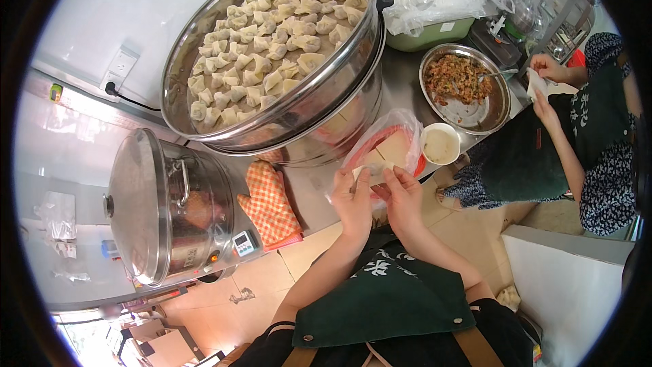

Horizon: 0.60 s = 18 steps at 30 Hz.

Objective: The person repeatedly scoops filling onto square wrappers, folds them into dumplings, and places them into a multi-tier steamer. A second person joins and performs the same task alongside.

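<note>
Between my left hand (355, 201) and my right hand (403, 194), a folded wonton wrapper (373, 173) is pinched by the fingertips; any filling inside is hard to make out. Just beyond it, a stack of pale square wrappers (396, 147) lies in a red container lined with a clear plastic bag (407, 118). To the right of the bag stands a white bowl (440, 143) with pale contents. A steel bowl (501, 107) holds minced filling (456, 79) and a spoon. Many folded wontons (277, 51) cover the large round steel steamer tray (175, 107) at upper left.
A lidded steel steamer pot (140, 204), a checkered oven mitt (269, 204) and a digital timer (244, 243) stand at left. A green plastic tub (428, 35) is behind. At right, a co-worker in an apron (530, 148) holds a wrapper (536, 84).
</note>
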Tool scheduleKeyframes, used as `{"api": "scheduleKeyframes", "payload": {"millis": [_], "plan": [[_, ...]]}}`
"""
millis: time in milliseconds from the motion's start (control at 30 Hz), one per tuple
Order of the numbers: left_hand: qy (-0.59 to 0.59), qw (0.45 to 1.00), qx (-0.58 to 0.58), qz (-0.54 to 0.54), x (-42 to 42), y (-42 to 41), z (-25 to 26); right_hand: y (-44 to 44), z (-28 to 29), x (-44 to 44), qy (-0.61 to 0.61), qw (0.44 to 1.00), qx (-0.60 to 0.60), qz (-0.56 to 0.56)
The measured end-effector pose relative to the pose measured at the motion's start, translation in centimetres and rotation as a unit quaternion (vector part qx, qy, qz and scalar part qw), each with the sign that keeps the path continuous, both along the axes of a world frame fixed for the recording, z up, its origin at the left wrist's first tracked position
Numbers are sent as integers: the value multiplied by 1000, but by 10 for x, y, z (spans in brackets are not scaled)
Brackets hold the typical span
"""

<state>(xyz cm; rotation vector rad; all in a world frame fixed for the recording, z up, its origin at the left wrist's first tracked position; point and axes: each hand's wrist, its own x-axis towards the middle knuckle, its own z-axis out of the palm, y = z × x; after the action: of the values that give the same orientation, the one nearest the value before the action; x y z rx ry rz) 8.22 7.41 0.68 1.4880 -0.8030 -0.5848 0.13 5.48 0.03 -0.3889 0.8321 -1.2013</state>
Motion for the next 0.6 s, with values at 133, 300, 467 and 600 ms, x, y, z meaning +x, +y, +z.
{"api": "scheduleKeyframes", "payload": {"millis": [133, 300, 467, 600], "plan": [[-22, 1000, 17, 8, 4, 3, 10, -5, 5, 0, 41, 999, -24, 14], [-215, 973, -77, -34, 13, 2, 17, -11, 6, -2, 127, 990, -65, 19], [-468, 841, -217, -162, 38, -19, 38, -16, 23, -9, 306, 916, -258, -11], [-552, 762, -251, -227, 50, -33, 56, -19, 40, -17, 406, 831, -379, -29]]}}
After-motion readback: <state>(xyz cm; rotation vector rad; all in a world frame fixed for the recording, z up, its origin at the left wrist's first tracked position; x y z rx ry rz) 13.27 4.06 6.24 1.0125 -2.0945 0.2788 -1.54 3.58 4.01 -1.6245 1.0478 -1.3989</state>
